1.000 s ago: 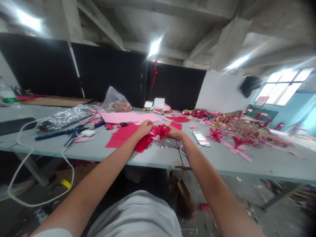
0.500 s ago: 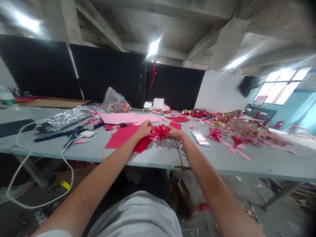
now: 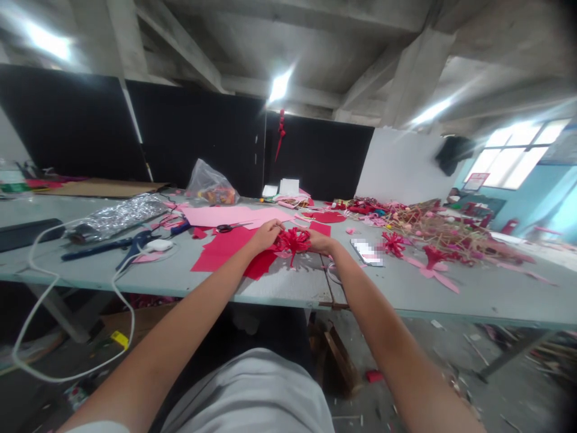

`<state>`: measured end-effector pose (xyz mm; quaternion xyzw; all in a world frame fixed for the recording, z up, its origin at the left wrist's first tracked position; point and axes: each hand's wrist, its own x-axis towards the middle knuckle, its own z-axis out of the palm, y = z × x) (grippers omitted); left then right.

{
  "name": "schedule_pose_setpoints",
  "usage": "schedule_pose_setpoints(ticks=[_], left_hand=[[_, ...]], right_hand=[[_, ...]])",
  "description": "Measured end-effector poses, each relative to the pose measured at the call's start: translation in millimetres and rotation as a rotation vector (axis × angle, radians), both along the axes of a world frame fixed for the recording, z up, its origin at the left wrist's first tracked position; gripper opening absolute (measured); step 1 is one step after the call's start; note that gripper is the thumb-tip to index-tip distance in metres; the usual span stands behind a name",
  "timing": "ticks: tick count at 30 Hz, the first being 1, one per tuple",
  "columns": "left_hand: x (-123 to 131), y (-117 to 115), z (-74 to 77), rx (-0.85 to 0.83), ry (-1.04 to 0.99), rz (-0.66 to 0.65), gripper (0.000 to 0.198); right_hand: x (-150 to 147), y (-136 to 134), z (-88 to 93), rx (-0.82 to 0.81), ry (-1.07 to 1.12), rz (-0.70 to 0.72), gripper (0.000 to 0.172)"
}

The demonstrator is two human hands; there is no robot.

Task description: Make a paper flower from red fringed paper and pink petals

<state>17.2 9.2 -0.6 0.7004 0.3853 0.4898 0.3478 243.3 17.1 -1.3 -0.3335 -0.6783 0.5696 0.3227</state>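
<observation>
Reading the head camera from my remote station, I find the red paper flower (image 3: 293,239) sitting between both hands, just past the right edge of a cut red card sheet (image 3: 225,249). My left hand (image 3: 265,234) is curled closed, its fingers (image 3: 276,226) pressed against the flower's left side and apparently pinching the petals. My right hand (image 3: 321,243) is half closed against the flower's right side. Its fingertips are hidden behind the petals, so I can't tell whether it has a firm grip. I also can't tell whether the flower touches the grey worktable (image 3: 288,285) or is lifted slightly above it.

Just beyond the hands lies a pink card sheet (image 3: 229,216), with scissors (image 3: 228,228) resting near its edge. Farther left are a blue glue gun (image 3: 137,242) and crumpled silver foil (image 3: 119,216). A white cable (image 3: 58,282) droops over the table's front edge. To the right are a phone with a blurred screen (image 3: 367,252), a finished red paper flower (image 3: 393,245), and a larger red-and-pink flower (image 3: 433,264). Beyond them is a heap of sticks and paper pieces (image 3: 451,237).
</observation>
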Motion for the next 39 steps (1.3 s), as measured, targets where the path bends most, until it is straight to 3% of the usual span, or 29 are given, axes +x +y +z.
schedule_pose_setpoints(ticks=[12,19,28,35,39], left_hand=[[0.8,-0.5,0.3,-0.011,-0.015,-0.036,0.009],[2.8,-7.5,4.1,-0.053,-0.033,-0.039,0.003],[2.7,-5.5,3.4,-0.066,-0.017,-0.033,0.008],[0.9,-11.3,6.3,-0.083,-0.004,0.038,0.007],[-3.5,-6.6,6.9,-0.092,-0.004,0.130,0.011]], right_hand=[[-1.5,-1.8,0.6,0.078,-0.057,-0.005,0.079],[-3.8,-6.3,2.4,0.151,-0.088,0.001,0.059],[-4.7,-10.3,6.5,0.219,-0.154,-0.017,0.060],[-3.6,-5.6,3.3,0.264,-0.181,-0.013,0.050],[-3.4,-5.7,2.5,0.268,-0.177,-0.015,0.053]])
